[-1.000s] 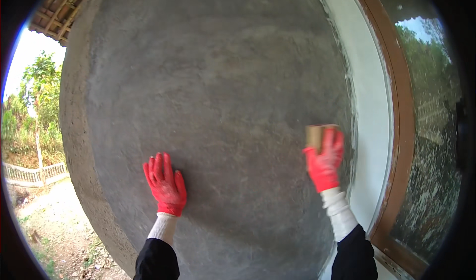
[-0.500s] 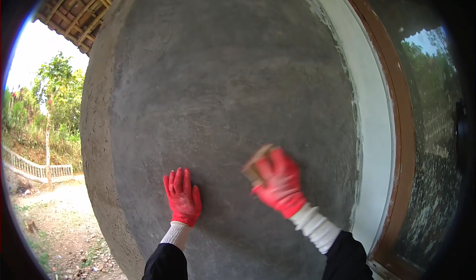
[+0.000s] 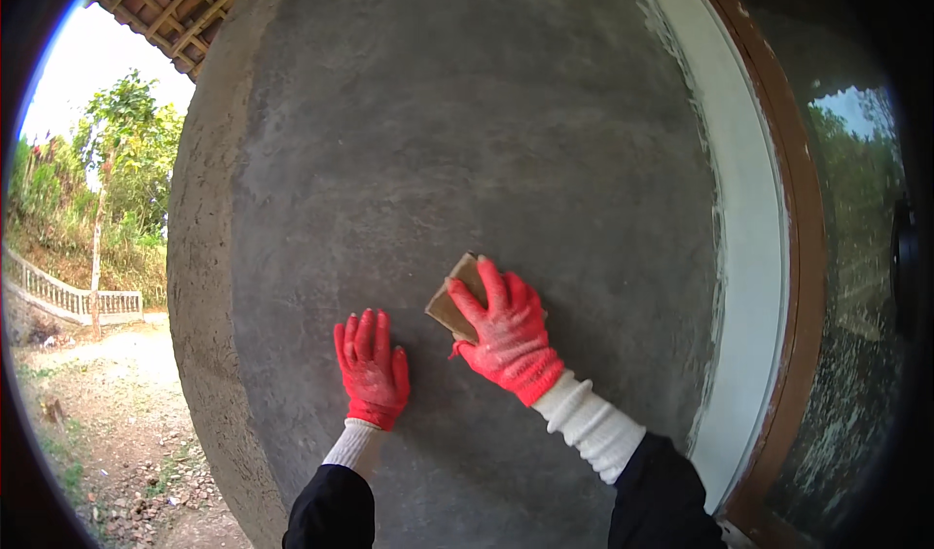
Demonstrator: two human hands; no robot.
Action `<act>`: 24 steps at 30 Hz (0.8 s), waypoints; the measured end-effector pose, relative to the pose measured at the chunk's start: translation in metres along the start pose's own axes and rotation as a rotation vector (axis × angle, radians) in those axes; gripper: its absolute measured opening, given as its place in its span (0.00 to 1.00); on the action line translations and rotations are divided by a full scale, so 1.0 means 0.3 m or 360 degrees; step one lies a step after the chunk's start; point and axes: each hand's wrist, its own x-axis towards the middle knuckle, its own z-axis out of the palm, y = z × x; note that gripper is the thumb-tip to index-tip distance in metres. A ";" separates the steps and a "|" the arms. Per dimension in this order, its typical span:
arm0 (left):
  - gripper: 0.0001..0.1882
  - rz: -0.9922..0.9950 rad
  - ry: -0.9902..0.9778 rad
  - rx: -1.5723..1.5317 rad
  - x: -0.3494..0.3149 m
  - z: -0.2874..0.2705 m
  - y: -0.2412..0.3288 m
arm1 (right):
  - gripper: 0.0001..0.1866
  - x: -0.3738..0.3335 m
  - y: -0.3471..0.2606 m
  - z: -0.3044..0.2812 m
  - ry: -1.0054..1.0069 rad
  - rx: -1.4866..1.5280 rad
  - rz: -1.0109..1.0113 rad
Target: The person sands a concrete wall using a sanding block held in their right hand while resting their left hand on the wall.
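My right hand (image 3: pixel 506 340), in a red-coated glove with a pale knitted cuff, presses a folded piece of brown sandpaper (image 3: pixel 447 311) to the dark grey plastered wall (image 3: pixel 467 160). Its fingers lie over the sheet, whose left part sticks out beyond them at a slant. Lower and to the left, my left hand (image 3: pixel 374 374), gloved the same way, rests flat on the wall with its fingers stretched upward and nothing in it. The sandpaper's underside is hidden against the plaster.
A white-painted band (image 3: pixel 754 257) and a brown frame (image 3: pixel 803 257) around a dark glass pane (image 3: pixel 861 257) border the wall on the right. Rougher plaster (image 3: pixel 202 257) edges it on the left. Beyond lie stony ground, trees and a white balustrade (image 3: pixel 107 304).
My right hand has slid left and slightly up across the wall with the sandpaper. My left hand stays flat on the plaster, while the whole view has shifted a little.
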 end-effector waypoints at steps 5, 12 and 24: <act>0.34 -0.0013 0.0013 0.0023 -0.005 0.006 -0.006 | 0.37 -0.069 0.327 -0.125 0.0146 -0.0230 0.0372; 0.35 0.0053 0.0008 0.0068 -0.015 0.030 -0.007 | 0.42 -0.100 0.436 -0.200 0.0268 -0.0395 0.1419; 0.31 0.0066 0.0035 0.0092 -0.009 0.031 -0.025 | 0.39 -0.193 0.401 -0.123 0.0274 -0.0308 0.0665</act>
